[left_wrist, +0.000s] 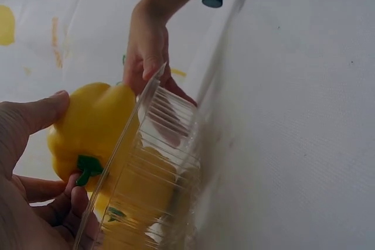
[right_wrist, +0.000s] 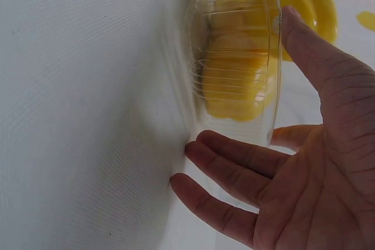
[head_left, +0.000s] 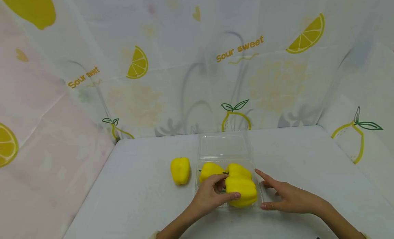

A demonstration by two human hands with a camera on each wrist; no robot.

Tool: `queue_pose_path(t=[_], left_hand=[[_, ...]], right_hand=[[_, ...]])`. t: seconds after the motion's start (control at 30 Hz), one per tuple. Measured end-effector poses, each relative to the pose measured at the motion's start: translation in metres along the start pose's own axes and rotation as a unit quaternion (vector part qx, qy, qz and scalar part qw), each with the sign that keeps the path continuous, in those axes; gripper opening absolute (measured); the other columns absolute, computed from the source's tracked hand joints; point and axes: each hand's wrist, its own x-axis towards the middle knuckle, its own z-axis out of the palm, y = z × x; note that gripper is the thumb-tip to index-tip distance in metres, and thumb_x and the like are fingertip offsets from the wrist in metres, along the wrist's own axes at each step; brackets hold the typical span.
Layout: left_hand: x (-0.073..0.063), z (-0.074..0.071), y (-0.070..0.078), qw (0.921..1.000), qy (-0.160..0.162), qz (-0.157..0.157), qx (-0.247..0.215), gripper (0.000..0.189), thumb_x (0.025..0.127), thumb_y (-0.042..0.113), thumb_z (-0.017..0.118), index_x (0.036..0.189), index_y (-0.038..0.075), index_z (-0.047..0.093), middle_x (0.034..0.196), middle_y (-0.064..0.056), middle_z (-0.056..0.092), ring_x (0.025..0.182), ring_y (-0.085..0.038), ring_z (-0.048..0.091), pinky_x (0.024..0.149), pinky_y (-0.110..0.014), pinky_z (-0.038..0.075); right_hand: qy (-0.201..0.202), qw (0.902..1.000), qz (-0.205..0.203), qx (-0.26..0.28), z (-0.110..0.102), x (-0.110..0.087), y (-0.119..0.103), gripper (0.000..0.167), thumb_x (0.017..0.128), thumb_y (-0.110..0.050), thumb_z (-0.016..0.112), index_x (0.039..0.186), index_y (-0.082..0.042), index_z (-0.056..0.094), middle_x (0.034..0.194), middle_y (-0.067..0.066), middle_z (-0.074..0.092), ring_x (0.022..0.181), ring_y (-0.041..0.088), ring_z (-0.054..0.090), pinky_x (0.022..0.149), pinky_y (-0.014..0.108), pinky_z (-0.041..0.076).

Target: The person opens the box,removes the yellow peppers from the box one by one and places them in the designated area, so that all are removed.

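Observation:
A yellow bell pepper (head_left: 243,191) with a green stem is held by my left hand (head_left: 209,194), thumb on its near side and fingers near the stem. It sits over the front right of a clear plastic clamshell container (head_left: 197,198), partly above the rim in the left wrist view. Behind it inside the container lie a yellow pepper (head_left: 210,170) at the left and another yellow pepper (head_left: 238,170) at the right. My right hand (head_left: 287,196) is at the container's right side, fingers spread and relaxed, thumb (right_wrist: 302,36) by the rim in the right wrist view.
One more yellow pepper (head_left: 180,170) lies on the white table (head_left: 138,191), left of the container. The clear lid (head_left: 224,145) is folded back behind the container. A printed lemon-pattern cloth (head_left: 191,78) hangs behind the table and along its sides.

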Motion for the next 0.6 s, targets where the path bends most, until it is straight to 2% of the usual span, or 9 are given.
queue_pose_path(t=[0.27,0.6], left_hand=[[-0.009,-0.01,-0.003,0.9995,0.014,0.0,0.03,0.052,0.078,0.041,0.083,0.121,0.018,0.066,0.093,0.006,0.06,0.084,-0.013,0.054,0.073,-0.029,0.05],[-0.017,-0.021,-0.004,0.9952,0.044,0.039,0.078,0.055,0.075,0.046,0.084,0.12,0.02,0.066,0.09,0.009,0.057,0.082,-0.014,0.053,0.066,-0.024,0.045]], right_hand=[[0.004,0.9999,-0.012,-0.009,0.001,-0.002,0.001,0.097,0.091,-0.047,0.067,0.16,-0.02,0.004,0.137,0.019,0.052,0.119,0.038,0.052,0.085,0.04,0.052],[0.005,0.9999,-0.006,-0.012,0.0,-0.002,0.0,0.097,0.091,-0.048,0.067,0.16,-0.02,0.005,0.137,0.019,0.052,0.119,0.038,0.053,0.086,0.042,0.052]])
